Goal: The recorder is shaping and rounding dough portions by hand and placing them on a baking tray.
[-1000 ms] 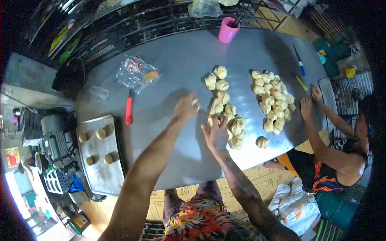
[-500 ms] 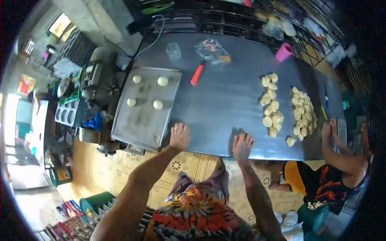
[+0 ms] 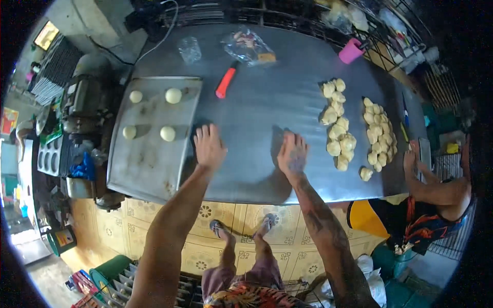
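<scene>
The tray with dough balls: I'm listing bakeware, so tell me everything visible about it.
The tray is shallow, grey, rectangular and metallic-looking, with a low rim and brownish stains. It lies flat, lengthwise front to back, at left on the table. Four dough balls rest toward its far end; the left hand is by its right rim, contact unclear.

From the head, one fisheye looks down past both forearms (image 3: 172, 220) across the grey table (image 3: 272, 97).

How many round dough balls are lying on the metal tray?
4 on the tray: in the far row, a left ball and a right ball; in the nearer row, a left ball and a right ball. None seems hidden.
</scene>
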`<action>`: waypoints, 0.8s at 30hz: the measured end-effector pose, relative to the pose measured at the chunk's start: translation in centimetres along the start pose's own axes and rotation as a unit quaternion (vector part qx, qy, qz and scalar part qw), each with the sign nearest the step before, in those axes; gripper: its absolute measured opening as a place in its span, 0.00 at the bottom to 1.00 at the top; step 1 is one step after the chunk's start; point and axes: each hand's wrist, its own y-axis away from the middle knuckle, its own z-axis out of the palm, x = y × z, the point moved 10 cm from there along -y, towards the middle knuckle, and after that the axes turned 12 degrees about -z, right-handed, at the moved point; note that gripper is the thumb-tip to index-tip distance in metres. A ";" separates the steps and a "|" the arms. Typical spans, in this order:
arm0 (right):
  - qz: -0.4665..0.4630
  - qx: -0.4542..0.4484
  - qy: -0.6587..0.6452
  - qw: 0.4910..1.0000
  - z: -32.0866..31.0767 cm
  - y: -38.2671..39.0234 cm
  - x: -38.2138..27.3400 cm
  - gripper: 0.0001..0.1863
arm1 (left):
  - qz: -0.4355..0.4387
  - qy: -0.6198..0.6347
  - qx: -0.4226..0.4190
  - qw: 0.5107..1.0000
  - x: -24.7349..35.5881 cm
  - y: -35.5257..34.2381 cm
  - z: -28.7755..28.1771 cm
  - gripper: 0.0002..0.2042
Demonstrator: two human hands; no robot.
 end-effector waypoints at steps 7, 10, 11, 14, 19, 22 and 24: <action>-0.089 -0.101 -0.099 0.986 -2.3 7.4 -1.8 0.12 | 0.054 0.009 -0.128 0.990 -2.8 11.5 0.9 0.11; -0.081 -0.070 -0.072 0.992 -2.7 6.6 1.2 0.15 | 0.015 -0.015 -0.096 0.995 -1.5 10.3 -0.4 0.10; -0.066 -0.051 -0.050 0.995 -2.2 4.8 2.2 0.17 | -0.014 -0.060 -0.063 0.996 -0.5 8.2 -0.7 0.09; -0.059 0.007 -0.047 0.997 0.5 -3.2 1.7 0.17 | -0.021 -0.109 0.002 0.994 0.7 0.7 1.0 0.10; -0.080 -0.016 -0.074 0.994 1.8 -1.2 0.3 0.16 | -0.079 0.080 -0.050 0.992 -1.3 2.3 2.6 0.11; -0.122 -0.048 -0.111 0.985 -2.3 8.4 -0.3 0.17 | 0.085 0.003 0.018 0.996 -1.7 12.3 -1.3 0.10; -0.121 -0.011 -0.081 0.989 -3.6 8.1 1.4 0.17 | 0.033 0.009 -0.071 0.997 -1.2 10.9 -0.8 0.10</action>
